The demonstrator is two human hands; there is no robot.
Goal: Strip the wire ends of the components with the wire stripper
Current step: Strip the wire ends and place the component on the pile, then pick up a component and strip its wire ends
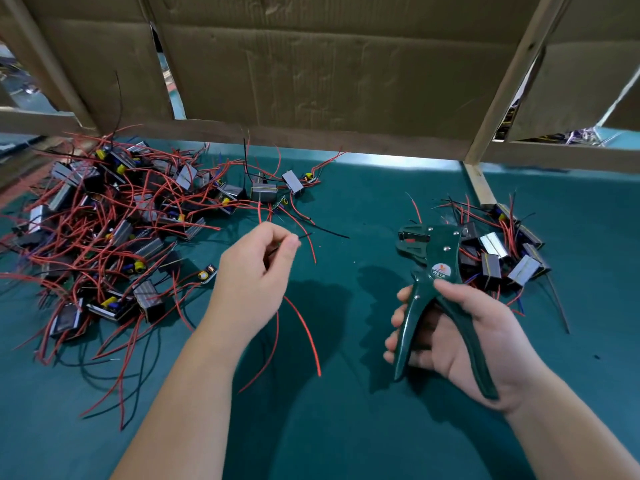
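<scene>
My right hand (460,337) grips the two handles of a dark green wire stripper (433,271), whose jaws point up and left and hold nothing. My left hand (256,271) hovers over the table's middle and pinches thin wires between thumb and fingertips; a black wire end (306,234) sticks out to the right, and red wires (306,330) hang below the hand. The component these wires belong to is hidden by my hand. The stripper's jaws lie well to the right of the pinched wires.
A large tangle of components with red and black wires (114,233) covers the left of the green table (346,427). A smaller pile of components (498,247) lies right of the stripper. Cardboard panels (329,71) and a wooden frame (481,181) close off the back.
</scene>
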